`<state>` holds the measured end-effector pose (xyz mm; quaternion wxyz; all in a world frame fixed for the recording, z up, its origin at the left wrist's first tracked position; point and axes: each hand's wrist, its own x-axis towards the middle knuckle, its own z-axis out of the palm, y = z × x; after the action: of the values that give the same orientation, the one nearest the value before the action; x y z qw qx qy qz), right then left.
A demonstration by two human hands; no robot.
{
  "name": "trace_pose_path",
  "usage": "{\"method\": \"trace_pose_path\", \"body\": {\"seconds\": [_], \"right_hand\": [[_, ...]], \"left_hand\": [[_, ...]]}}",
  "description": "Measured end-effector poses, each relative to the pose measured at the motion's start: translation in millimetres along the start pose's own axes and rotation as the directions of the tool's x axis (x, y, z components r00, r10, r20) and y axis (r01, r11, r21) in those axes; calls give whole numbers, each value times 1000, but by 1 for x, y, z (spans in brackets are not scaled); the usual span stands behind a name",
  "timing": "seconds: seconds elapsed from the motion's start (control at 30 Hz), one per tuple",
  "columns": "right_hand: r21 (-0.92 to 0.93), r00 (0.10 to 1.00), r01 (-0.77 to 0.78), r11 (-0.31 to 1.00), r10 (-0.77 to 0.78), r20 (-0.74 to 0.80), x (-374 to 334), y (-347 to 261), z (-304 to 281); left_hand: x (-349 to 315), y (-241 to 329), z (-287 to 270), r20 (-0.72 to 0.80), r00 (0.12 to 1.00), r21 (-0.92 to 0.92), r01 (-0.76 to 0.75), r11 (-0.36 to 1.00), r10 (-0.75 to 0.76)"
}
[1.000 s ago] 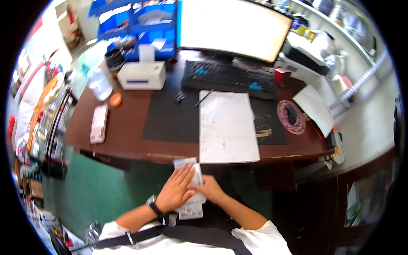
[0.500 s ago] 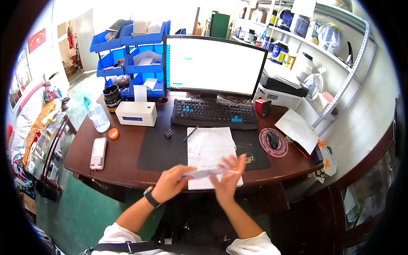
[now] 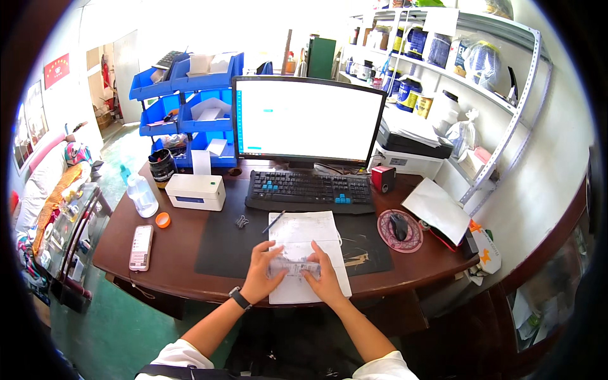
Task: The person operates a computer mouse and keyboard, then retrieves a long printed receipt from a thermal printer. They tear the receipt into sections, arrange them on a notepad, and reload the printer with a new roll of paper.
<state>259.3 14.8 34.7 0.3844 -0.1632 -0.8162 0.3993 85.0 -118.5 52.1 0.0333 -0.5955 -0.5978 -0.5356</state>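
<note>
A bundle of printed slips [image 3: 293, 268] was held crosswise between the two hands, above the near half of a white paper stack [image 3: 304, 228] at the front edge of the brown desk [image 3: 180, 253]. The left end of the bundle was gripped by the left hand [image 3: 258, 277], with the fingers curved over it; the right end was gripped by the right hand [image 3: 325, 278], with the thumb set at the near side. It could not be determined whether the paper stack was touched by the bundle. A dark watch [image 3: 239, 297] was worn on the left wrist.

A pen [image 3: 274, 221] was laid slantwise at the upper left corner of the paper stack, and a binder clip [image 3: 241, 221] was placed to the left of it on the dark desk mat [image 3: 218, 250]. A black keyboard [image 3: 309, 191] was positioned beyond the stack, in front of the lit monitor [image 3: 310, 117]. To the right, a black mouse [image 3: 398, 227] was seated on a round pink pad [image 3: 413, 240]. To the left, a white box-shaped device [image 3: 196, 192], an orange cap [image 3: 163, 220], a clear bottle [image 3: 142, 197] and a phone [image 3: 140, 248] were arranged on the desk.
</note>
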Motion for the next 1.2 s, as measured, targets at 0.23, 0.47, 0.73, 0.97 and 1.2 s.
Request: {"method": "trace_pose_path", "body": {"seconds": [0.23,0.47,0.73,0.97,1.2], "right_hand": [[-111,997,28,993,-19,81,-7,-14,-12],[-29,996,-79,996,80,47,-8,4,-24],[162,978,-74,984,40,206,66,-19,-73],[-802,934,-81,592,-236,-269,85,161,-227],[-772,966,-152,617,-74,-249,59,202,-250]], "left_hand": [[-22,11,1,74,997,-23,29,999,-28],[-18,21,6,162,985,108,-77,991,58],[-8,15,2,618,523,-386,852,354,-586],[0,27,-14,733,254,-295,955,41,-632],[-43,63,-132,924,262,101,539,836,-280]]}}
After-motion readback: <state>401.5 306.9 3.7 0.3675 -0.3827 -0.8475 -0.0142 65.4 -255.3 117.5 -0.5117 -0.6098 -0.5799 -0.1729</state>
